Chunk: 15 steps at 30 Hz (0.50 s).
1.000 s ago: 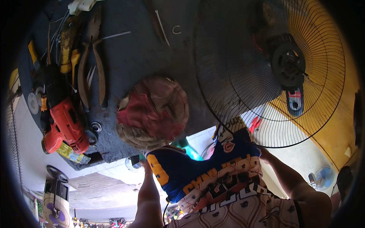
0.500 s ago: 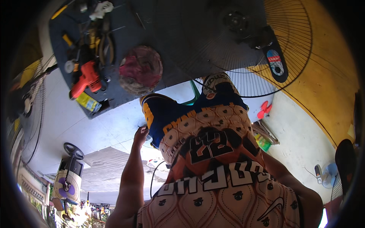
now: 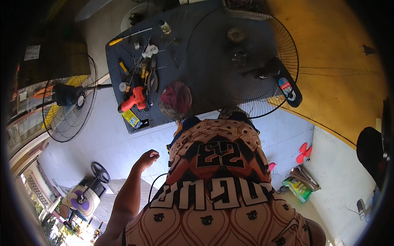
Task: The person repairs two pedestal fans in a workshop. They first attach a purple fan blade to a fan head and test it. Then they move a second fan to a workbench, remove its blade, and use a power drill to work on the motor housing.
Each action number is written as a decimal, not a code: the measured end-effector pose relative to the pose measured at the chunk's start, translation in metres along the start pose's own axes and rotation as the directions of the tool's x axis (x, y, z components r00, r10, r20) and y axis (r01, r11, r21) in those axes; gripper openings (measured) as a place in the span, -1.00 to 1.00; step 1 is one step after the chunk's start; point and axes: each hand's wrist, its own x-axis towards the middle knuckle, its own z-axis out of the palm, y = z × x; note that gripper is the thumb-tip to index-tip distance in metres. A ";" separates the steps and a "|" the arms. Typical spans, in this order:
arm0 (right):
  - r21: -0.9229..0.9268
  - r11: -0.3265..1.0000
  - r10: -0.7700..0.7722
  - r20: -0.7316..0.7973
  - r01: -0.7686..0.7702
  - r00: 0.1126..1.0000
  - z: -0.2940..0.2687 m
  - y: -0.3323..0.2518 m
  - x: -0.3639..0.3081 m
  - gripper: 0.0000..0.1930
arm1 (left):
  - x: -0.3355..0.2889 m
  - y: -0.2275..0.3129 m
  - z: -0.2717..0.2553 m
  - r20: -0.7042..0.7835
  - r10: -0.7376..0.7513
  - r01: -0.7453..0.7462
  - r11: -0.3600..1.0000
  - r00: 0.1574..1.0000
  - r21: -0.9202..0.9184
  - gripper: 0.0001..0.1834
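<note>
My left hand (image 3: 147, 160) hangs out in the air to the left of my body, short of the table's near edge. Its fingers are curled in, and nothing shows between them. My right hand is out of view, hidden behind my body or beyond the picture. Ahead stands a dark table (image 3: 205, 24). On its left part lie a red drill (image 3: 135, 98), pliers (image 3: 152, 78) and a yellow-handled screwdriver (image 3: 116, 41). A round pink and grey cloth pad (image 3: 175, 99) rests near the front edge. A wire-caged fan (image 3: 287, 49) takes up the table's right side.
Another standing fan (image 3: 69, 96) is at the left, and a third fan with purple blades (image 3: 80, 199) is at lower left. A red fan blade (image 3: 303, 153) and a green bag (image 3: 299, 189) lie on the right. A yellow wall (image 3: 328, 82) borders the table's right.
The view has shifted, so the table and its tools appear farther right, with more of the far side showing. My left hand has come away from beside my shorts.
</note>
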 end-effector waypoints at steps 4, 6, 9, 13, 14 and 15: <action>0.003 1.000 -0.027 -0.004 0.027 1.000 0.001 0.004 -0.001 -0.70 | 0.007 0.017 -0.010 -0.035 0.041 -0.039 0.998 0.999 0.055 -0.67; -0.006 1.000 -0.025 -0.001 0.025 1.000 -0.002 0.003 -0.002 -0.71 | 0.008 0.020 -0.015 -0.075 0.108 -0.101 0.991 0.991 0.091 -0.66; -0.007 1.000 -0.020 -0.005 0.019 1.000 -0.008 -0.002 0.001 -0.72 | 0.012 0.016 -0.020 -0.121 0.138 -0.129 0.988 0.983 0.082 -0.71; -0.019 1.000 -0.014 -0.014 0.014 1.000 -0.019 -0.017 0.014 -0.74 | 0.021 0.005 -0.022 -0.081 0.179 -0.172 0.982 0.980 0.083 -0.76; -0.020 1.000 -0.013 -0.018 0.013 1.000 -0.023 -0.022 0.018 -0.74 | 0.023 0.002 -0.020 -0.046 0.183 -0.178 0.979 0.982 0.097 -0.72; -0.027 1.000 -0.009 -0.024 0.008 1.000 -0.025 -0.028 0.023 -0.74 | 0.024 0.000 -0.018 -0.008 0.157 -0.154 0.978 0.988 0.142 -0.70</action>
